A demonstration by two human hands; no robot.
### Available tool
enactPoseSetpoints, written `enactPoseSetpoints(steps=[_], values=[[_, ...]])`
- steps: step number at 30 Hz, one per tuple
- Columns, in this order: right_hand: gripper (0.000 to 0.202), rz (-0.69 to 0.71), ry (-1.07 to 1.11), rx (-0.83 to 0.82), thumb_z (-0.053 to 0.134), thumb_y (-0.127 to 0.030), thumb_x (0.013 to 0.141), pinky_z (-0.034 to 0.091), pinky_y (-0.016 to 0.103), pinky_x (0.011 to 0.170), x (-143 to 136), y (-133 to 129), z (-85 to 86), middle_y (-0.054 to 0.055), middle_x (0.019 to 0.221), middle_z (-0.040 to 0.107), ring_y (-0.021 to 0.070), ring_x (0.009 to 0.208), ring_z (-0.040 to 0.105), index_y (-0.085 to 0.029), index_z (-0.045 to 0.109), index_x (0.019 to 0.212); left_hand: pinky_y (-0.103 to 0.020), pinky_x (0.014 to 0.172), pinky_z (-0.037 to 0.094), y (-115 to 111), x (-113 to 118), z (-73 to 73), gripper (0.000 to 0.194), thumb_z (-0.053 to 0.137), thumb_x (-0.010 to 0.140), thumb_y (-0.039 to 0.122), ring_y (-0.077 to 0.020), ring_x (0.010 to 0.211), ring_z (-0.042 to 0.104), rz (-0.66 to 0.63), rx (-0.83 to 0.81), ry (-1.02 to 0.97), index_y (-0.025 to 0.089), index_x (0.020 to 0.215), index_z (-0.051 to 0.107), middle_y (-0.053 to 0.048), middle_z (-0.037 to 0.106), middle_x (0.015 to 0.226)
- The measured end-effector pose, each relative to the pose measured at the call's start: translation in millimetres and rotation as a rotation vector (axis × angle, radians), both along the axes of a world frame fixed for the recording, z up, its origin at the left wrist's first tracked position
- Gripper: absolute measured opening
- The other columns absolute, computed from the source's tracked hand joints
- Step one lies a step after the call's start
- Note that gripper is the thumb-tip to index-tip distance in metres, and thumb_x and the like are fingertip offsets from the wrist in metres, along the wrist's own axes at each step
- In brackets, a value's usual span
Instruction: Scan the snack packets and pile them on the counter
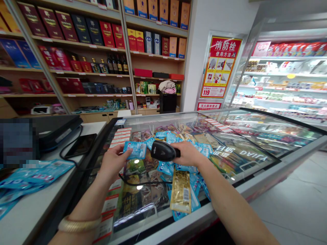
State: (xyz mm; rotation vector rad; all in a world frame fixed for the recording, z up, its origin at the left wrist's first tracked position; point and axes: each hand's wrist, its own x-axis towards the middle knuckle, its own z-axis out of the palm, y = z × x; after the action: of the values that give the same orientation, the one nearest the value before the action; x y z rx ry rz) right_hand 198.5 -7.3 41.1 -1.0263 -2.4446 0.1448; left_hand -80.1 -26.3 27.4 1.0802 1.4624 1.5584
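Observation:
My left hand point(116, 159) pinches a small blue snack packet point(135, 149) by its left end, held up over the glass lid. Wrapped round the handle of a black barcode scanner point(163, 150), my right hand point(187, 153) keeps it just right of the packet, its head turned toward it. The scanner's black cable point(148, 183) loops below. Under and around my right hand lies a heap of similar blue packets point(194, 195). On top of the near part rests a gold packet point(181, 190) with a barcode.
The glass-topped freezer point(163, 234) spans the front. At left, a white counter point(28, 217) carries more blue packets point(38, 173), a dark phone point(81, 145) and a black machine point(58, 131). Boxes and bottles fill the shelves point(84, 44) behind; a lit chiller point(286, 73) stands right.

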Motion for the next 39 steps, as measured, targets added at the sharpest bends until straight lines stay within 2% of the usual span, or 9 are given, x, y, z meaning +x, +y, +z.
enactPoseSetpoints(steps=[12,18,20,23,27,30,33,35,39], values=[[0.015,0.001,0.008,-0.024,0.066,-0.026,0.071,0.037,0.023,0.065,0,0,0.5,0.001,0.078,0.070,0.0186,0.076,0.064,-0.023,0.066,0.085,-0.027,0.060,0.053,-3,1,2.2,0.033,0.079,0.049,0.031,-0.0158,0.060,0.063,-0.005,0.007,-0.002,0.018,0.078,0.071,-0.002,0.072,0.070],[0.014,0.030,0.077,0.023,0.064,-0.024,0.071,0.038,0.023,0.066,3,2,-1.8,0.001,0.077,0.069,0.0167,0.072,0.062,-0.022,0.065,0.085,-0.028,0.062,0.052,-2,-1,-0.7,0.040,0.079,0.049,0.038,-0.0162,0.062,0.063,0.010,0.035,0.038,0.015,0.082,0.071,-0.004,0.072,0.073],[0.017,0.025,0.117,0.057,0.062,-0.025,0.072,0.040,0.024,0.067,6,3,-3.2,0.002,0.079,0.069,0.0176,0.073,0.063,-0.021,0.065,0.088,-0.030,0.066,0.053,-4,-3,4.8,0.043,0.079,0.050,0.041,-0.0170,0.066,0.063,0.046,0.084,0.038,0.014,0.083,0.070,-0.004,0.072,0.077],[0.019,0.004,0.160,0.087,0.060,-0.027,0.074,0.042,0.026,0.068,11,7,-6.7,0.004,0.081,0.071,0.0203,0.076,0.065,-0.021,0.066,0.091,-0.032,0.072,0.053,-13,-11,21.5,0.046,0.078,0.054,0.044,-0.0179,0.072,0.064,0.138,0.192,0.038,0.013,0.086,0.067,-0.005,0.072,0.081],[0.023,-0.016,0.158,0.121,0.059,-0.030,0.074,0.045,0.028,0.068,16,11,-12.3,0.006,0.084,0.072,0.0221,0.075,0.066,-0.021,0.067,0.093,-0.031,0.076,0.052,-38,-43,42.9,0.042,0.073,0.060,0.043,-0.0178,0.077,0.064,0.301,0.301,0.107,0.015,0.091,0.064,-0.004,0.070,0.085],[0.024,-0.017,0.146,0.142,0.058,-0.029,0.074,0.046,0.029,0.068,16,12,-14.9,0.007,0.086,0.073,0.0228,0.076,0.068,-0.022,0.068,0.095,-0.032,0.078,0.053,-66,-82,45.1,0.040,0.071,0.063,0.041,-0.0179,0.079,0.064,0.503,0.312,0.216,0.017,0.094,0.061,-0.004,0.069,0.089],[0.025,-0.024,0.129,0.169,0.058,-0.029,0.074,0.047,0.030,0.067,15,12,-16.2,0.007,0.085,0.073,0.0239,0.077,0.069,-0.022,0.069,0.096,-0.034,0.079,0.054,-98,-126,35.0,0.039,0.069,0.065,0.039,-0.0184,0.078,0.064,0.711,0.240,0.290,0.018,0.096,0.058,-0.004,0.067,0.090],[0.025,-0.030,0.119,0.174,0.058,-0.030,0.074,0.047,0.030,0.066,15,12,-16.8,0.007,0.083,0.074,0.0240,0.075,0.069,-0.023,0.069,0.096,-0.035,0.077,0.054,-117,-152,24.2,0.039,0.069,0.064,0.037,-0.0189,0.076,0.063,0.805,0.184,0.299,0.019,0.096,0.056,-0.004,0.065,0.086],[0.027,-0.044,0.124,0.167,0.057,-0.030,0.074,0.049,0.030,0.066,15,14,-19.1,0.007,0.083,0.074,0.0243,0.075,0.069,-0.024,0.069,0.097,-0.036,0.070,0.054,-144,-187,0.5,0.044,0.069,0.059,0.037,-0.0192,0.068,0.062,0.844,0.058,0.334,0.020,0.096,0.051,-0.001,0.061,0.078]])
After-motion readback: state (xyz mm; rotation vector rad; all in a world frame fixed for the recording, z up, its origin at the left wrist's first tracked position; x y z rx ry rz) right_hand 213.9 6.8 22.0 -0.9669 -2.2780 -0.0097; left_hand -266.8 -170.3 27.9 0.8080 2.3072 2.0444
